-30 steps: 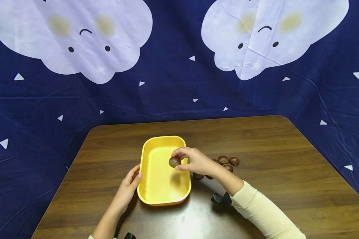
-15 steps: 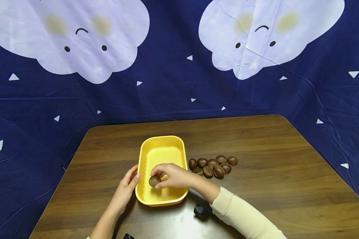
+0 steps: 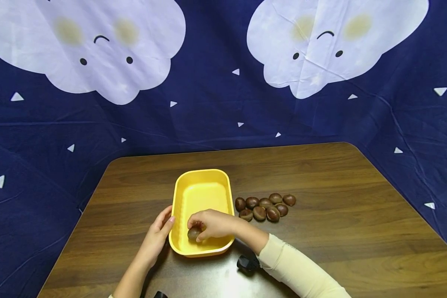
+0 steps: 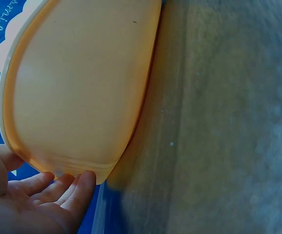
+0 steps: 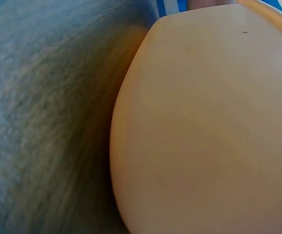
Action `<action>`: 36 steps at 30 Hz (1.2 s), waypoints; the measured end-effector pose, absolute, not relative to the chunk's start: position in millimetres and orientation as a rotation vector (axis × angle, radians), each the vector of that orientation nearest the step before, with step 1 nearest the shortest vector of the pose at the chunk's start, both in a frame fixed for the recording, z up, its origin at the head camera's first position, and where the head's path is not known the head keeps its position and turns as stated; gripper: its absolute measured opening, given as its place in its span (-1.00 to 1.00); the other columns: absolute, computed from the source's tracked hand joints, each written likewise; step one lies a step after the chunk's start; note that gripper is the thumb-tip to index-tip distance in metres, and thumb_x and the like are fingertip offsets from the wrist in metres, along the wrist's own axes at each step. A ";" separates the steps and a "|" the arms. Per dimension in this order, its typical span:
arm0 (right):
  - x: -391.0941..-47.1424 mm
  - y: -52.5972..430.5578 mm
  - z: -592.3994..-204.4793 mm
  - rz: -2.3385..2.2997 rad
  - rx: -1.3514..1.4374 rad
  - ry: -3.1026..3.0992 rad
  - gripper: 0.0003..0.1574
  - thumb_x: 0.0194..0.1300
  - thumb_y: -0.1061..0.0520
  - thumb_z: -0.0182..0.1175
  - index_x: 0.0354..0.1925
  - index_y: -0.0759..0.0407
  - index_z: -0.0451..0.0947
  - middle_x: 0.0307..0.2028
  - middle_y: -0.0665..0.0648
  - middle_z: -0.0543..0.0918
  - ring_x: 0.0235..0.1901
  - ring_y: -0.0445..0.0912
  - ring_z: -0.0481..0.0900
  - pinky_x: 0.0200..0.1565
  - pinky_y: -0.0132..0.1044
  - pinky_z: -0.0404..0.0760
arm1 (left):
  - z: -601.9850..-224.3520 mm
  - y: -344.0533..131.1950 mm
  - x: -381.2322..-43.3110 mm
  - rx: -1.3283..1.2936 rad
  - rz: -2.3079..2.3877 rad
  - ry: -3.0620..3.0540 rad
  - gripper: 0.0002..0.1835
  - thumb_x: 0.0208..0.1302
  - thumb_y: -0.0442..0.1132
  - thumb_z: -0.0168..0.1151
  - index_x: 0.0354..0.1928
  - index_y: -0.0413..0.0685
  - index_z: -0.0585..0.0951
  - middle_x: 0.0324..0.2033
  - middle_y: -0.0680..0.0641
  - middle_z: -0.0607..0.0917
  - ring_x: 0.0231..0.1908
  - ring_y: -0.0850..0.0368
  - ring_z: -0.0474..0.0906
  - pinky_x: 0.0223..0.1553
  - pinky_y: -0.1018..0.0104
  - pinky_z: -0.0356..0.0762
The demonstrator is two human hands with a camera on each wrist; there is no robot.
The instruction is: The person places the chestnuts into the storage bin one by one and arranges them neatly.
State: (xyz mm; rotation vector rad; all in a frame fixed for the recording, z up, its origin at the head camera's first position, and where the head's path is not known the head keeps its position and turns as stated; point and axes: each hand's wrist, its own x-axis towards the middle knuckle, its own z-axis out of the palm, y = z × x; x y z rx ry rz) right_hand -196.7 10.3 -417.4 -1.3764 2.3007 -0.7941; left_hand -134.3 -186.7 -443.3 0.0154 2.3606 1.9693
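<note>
A yellow plastic tub [image 3: 207,192] stands on the table, its long side running away from me. My right hand [image 3: 217,223] is down inside its near part and pinches a brown chestnut [image 3: 193,234] between thumb and fingers, low over the tub's floor; I cannot tell whether the nut touches it. My left hand [image 3: 154,236] holds the tub's left side, thumb at the rim. In the left wrist view the fingertips [image 4: 86,179] press against the outer wall. The right wrist view shows mostly the tub's outside wall [image 5: 204,122], with the chestnut hidden.
Several chestnuts [image 3: 259,213] lie in a loose cluster on the wooden table [image 3: 339,198], just right of the tub. A black wrist device [image 3: 248,263] sits under the right forearm. A dark blue cloth [image 3: 208,124] with white clouds hangs behind the table.
My right hand has moved left and nearer, from above the tub's right rim down into its near part, carrying the chestnut. The left hand keeps its hold on the tub.
</note>
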 end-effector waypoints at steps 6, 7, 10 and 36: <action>-194.8 7.6 -417.9 -0.717 -1.404 2.311 -0.63 -0.04 0.26 0.35 -0.20 0.16 0.50 -0.34 -0.09 0.51 -0.35 -0.29 0.39 -0.25 -0.57 0.34 | -442.3 -186.3 -133.4 0.017 1.973 2.349 -0.48 0.39 -0.12 -0.11 0.30 -0.18 0.13 0.22 -0.26 0.25 0.17 -0.07 0.21 0.11 0.12 0.17; -194.5 6.9 -418.8 -0.704 -1.402 2.312 -0.64 -0.04 0.25 0.35 -0.21 0.15 0.50 -0.35 -0.10 0.50 -0.36 -0.29 0.39 -0.26 -0.57 0.33 | -442.2 -186.3 -133.2 0.022 1.974 2.345 -0.48 0.39 -0.12 -0.11 0.30 -0.18 0.13 0.22 -0.26 0.25 0.17 -0.08 0.20 0.12 0.10 0.16; -194.1 5.2 -422.6 -0.671 -1.399 2.320 -0.66 -0.04 0.24 0.35 -0.23 0.13 0.50 -0.38 -0.13 0.48 -0.38 -0.31 0.39 -0.28 -0.58 0.33 | -442.1 -185.9 -133.1 0.027 1.975 2.338 -0.48 0.39 -0.11 -0.11 0.30 -0.17 0.12 0.22 -0.25 0.25 0.17 -0.07 0.20 0.13 0.08 0.15; -197.4 10.1 -415.5 -1.259 -1.333 2.328 -0.57 0.13 0.12 0.26 -0.04 0.23 0.43 -0.12 0.14 0.56 -0.13 -0.11 0.51 -0.08 -0.45 0.41 | -442.7 -186.9 -133.1 0.021 1.981 2.347 -0.50 0.39 -0.16 -0.11 0.29 -0.19 0.13 0.20 -0.28 0.26 0.16 -0.12 0.22 0.12 -0.01 0.16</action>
